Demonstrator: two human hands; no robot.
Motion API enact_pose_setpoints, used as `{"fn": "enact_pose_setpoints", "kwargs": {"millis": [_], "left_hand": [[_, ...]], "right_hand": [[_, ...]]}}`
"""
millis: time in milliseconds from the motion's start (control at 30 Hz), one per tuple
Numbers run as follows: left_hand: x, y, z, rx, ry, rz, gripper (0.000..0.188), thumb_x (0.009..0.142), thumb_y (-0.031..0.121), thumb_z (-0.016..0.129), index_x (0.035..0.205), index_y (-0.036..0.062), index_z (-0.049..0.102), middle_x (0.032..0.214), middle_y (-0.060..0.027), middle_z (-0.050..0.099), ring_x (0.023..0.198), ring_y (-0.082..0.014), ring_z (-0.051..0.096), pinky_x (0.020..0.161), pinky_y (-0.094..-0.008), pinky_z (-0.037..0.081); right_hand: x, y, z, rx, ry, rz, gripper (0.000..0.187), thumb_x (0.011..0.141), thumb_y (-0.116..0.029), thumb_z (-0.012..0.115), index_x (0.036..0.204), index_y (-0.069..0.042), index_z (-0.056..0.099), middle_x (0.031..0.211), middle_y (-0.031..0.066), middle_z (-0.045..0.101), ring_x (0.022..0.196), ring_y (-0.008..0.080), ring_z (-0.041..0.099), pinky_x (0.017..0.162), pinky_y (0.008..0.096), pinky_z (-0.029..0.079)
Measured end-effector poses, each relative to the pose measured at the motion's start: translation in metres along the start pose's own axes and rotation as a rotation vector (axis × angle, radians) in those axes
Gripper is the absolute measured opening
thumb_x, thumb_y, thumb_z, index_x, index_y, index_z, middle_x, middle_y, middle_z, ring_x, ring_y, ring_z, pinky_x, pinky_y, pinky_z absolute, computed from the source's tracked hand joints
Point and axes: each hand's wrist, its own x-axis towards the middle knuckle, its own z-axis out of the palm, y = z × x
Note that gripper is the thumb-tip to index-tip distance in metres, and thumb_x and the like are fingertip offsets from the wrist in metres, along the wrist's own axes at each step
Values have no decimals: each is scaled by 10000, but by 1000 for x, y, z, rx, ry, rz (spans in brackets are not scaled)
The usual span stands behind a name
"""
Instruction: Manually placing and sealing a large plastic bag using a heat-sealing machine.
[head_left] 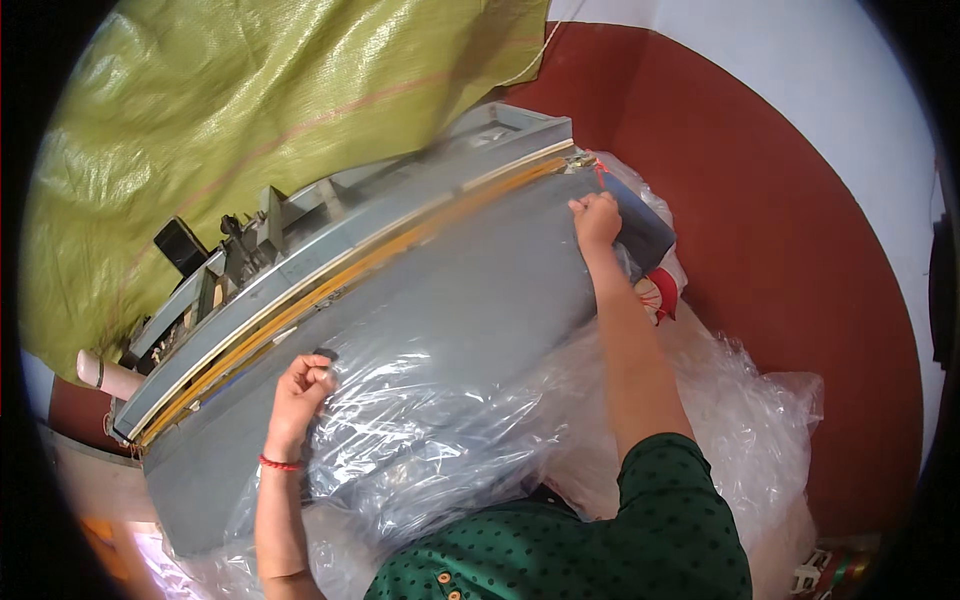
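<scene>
A broad grey work surface [480, 280] slopes away in front of me, with a clear plastic sheet [420, 440] crumpled over its near part. Over the left part is my left hand [298, 392], a red bracelet on its wrist. Its fingers are pinched together beside the sheet's edge; what they hold, if anything, I cannot make out. Stretched toward the far right end, my right hand [598, 218] is closed, thumb against the fingers. Any small thing in it is hidden. Just beyond it is a red string [601, 175] at the surface's corner.
Along the far side run a yellow-orange strip [400, 240] and a grey metal frame [350, 225]. A dark phone-like rectangle [181, 246] stands behind the frame. A yellow-green tarpaulin [260, 110] hangs at the back. At right lie a red-and-white item [660, 297] and more plastic [750, 420].
</scene>
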Motion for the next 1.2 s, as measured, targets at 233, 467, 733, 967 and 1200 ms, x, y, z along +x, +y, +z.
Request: {"fn": "enact_pose_setpoints", "kwargs": {"millis": [233,467,733,967,1200], "left_hand": [[-113,5,-90,13,-310,-312,381,657,-119,405,988,11,542,741,-65,611,481,-64,466,425,-188,360],[-297,-50,-309,743,138,-924,141,704,67,526,815,17,597,697,-99,618,619,-201,616,483,-332,480],[-292,43,-340,1746,1606,547,236,685,37,614,912,14,551,901,-136,557,832,-298,545,725,-351,438],[-205,-84,-278,1139,602,163,442,829,259,545,1190,17,469,1306,-162,383,1230,-332,319,996,-399,282],[-187,-102,-305,1274,666,132,376,819,259,506,1098,8,509,1197,-179,475,1132,-359,407,932,-424,339]], "right_hand": [[1,20,20,-219,-47,-257,128,766,-195,543,758,-79,595,810,102,581,801,268,564,687,395,464],[8,21,17,-91,-198,-148,201,845,-161,460,958,-23,552,946,180,592,907,358,549,757,423,431],[16,36,24,-197,-220,-107,213,887,-230,429,901,-22,469,911,218,575,848,405,538,704,459,406],[17,39,23,-213,-193,-105,232,887,-259,437,889,-30,474,890,212,572,820,407,536,669,453,406],[39,77,35,-50,-128,-118,251,879,-253,467,879,-4,489,858,184,578,793,340,547,694,399,419]]}}
